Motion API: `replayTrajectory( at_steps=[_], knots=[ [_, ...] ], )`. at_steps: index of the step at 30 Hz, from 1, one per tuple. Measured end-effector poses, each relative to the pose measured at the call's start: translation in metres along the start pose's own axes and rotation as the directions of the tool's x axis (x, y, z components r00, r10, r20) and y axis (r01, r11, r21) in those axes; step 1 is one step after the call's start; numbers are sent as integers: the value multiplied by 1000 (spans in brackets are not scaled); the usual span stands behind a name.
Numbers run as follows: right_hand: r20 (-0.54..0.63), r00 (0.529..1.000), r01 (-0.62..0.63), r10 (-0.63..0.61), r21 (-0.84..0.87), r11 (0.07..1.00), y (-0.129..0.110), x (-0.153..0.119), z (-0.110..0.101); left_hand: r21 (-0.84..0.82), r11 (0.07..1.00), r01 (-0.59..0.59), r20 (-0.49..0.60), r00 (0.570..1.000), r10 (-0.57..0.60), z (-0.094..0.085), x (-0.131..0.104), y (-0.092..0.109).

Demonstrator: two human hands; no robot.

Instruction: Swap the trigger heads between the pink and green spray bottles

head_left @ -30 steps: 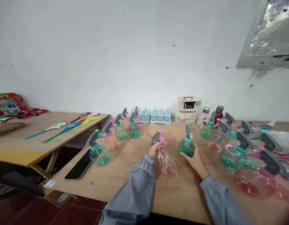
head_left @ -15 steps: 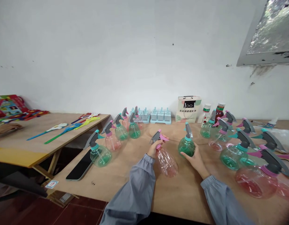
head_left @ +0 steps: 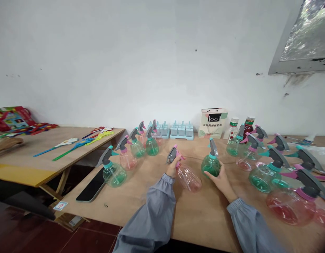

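My left hand [head_left: 173,166] is closed round the neck of a clear pink spray bottle [head_left: 189,178] with a grey and pink trigger head. That bottle tilts, its head leaning left and its base toward the lower right. A green spray bottle [head_left: 210,165] with a grey and turquoise head stands nearly upright just to the right. My right hand [head_left: 218,176] wraps its body from the right and front, thumb across the lower side. The fingers behind the green bottle are hidden.
Several pink and green spray bottles [head_left: 115,174] stand at left, beside a phone [head_left: 91,188]. More spray bottles [head_left: 291,205] crowd the right. Pale blue popsicle moulds [head_left: 181,130], a paper bag [head_left: 211,130] and two jars [head_left: 232,128] line the wall. Another person's hand [head_left: 7,144] rests on the left table.
The pink bottle has tilted further, its base lifting slightly toward the right. My right hand stays on the green bottle. The view has shifted a little.
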State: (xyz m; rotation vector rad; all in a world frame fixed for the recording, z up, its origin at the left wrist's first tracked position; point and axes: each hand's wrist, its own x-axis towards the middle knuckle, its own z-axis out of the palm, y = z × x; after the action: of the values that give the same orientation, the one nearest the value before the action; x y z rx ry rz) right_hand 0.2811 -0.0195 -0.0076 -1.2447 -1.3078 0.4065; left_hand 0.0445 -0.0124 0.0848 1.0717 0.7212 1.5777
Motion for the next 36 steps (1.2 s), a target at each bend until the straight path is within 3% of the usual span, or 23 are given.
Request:
replayTrajectory(
  at_steps=[4,7,10,16,21,29,31,32,34,35,36],
  knots=[
    [-11,1000,19,-19,-9,1000,3,1,0,250,955,-162,49,987,155,-13,5,24],
    [-6,1000,30,-30,-18,999,3,1,0,370,913,-174,-141,961,240,-38,13,44],
    [-8,999,31,-32,-23,999,3,1,1,489,862,-135,-335,883,329,-73,22,61],
    [-17,999,51,-51,-4,999,4,1,3,608,773,-181,-367,800,476,-127,39,80],
    [-7,999,38,-38,-7,999,5,2,2,643,724,-248,-344,751,563,-141,60,75],
    [1,1000,26,-26,-27,999,4,1,2,717,644,-267,-314,701,640,-143,82,60],
    [5,1000,30,-30,-29,999,4,1,2,762,572,-303,-295,624,724,-144,80,60],
    [7,999,31,-31,-31,999,4,1,2,797,516,-313,-290,552,782,-144,76,61],
    [8,1000,29,-29,-41,999,3,1,2,864,403,-300,-286,367,885,-142,64,62],
    [5,1000,28,-28,-46,999,3,1,3,886,363,-289,-276,301,913,-138,56,63],
    [-4,1000,30,-30,-51,998,2,0,4,894,337,-294,-261,271,927,-132,46,63]
  ],
)
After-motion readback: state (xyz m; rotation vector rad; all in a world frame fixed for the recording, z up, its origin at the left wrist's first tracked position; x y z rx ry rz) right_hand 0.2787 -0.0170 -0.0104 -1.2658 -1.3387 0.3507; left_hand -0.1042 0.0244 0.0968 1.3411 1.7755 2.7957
